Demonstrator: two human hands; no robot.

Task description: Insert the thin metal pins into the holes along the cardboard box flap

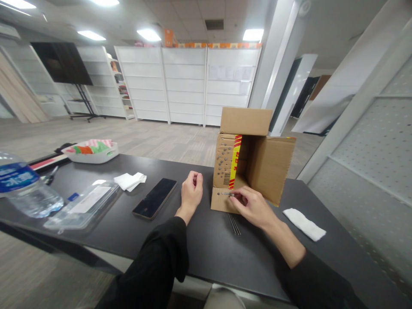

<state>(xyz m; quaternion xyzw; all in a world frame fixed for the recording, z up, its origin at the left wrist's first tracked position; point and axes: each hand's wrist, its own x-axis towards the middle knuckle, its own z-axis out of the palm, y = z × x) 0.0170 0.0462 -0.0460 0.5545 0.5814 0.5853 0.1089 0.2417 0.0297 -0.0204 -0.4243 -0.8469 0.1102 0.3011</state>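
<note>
An open cardboard box (254, 122) stands on its side on the dark table, its opening facing me. Several small grey round spots dot its left panel, beside yellow-and-red tape (235, 161). On the lower flap (222, 206) lies a short row of tiny metallic pieces, too small to name. My right hand (252, 205) is at this flap, thumb and fingertips pinched at the row's right end; what they hold is not clear. Left of the box, my left hand (192, 191) is closed in a loose fist, its contents hidden. Several thin dark metal rods (234, 225) lie below the flap.
A phone (155, 198) lies left of my left hand. Beyond it are folded white tissues (130, 181), a clear plastic case (85, 206), a water bottle (27, 189) and a white basket (93, 156). A folded white cloth (304, 223) lies to the right, near the table's edge.
</note>
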